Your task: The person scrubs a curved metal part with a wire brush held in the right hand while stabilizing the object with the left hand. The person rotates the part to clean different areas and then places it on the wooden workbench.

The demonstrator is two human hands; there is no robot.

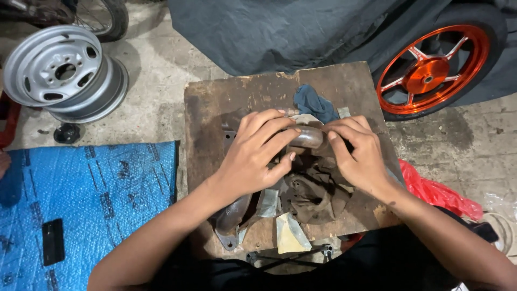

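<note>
Both hands clamped on a curved brown metal pipe [308, 136] mid-surface.
Left hand [253, 156] steadying, right hand [358, 153] pinching its end above a crumpled brown rag [312, 194], for cleaning probably.

Surface [215, 102] bare along its left and far-left edge, I can slide in there. Near edge crowded: brown rag [312, 194], sandpaper scraps [291, 234]. Blue cloth [315, 103] blocks far side. Orange wheel [431, 70] close right, silver rim [64, 73] well left on floor.
</note>
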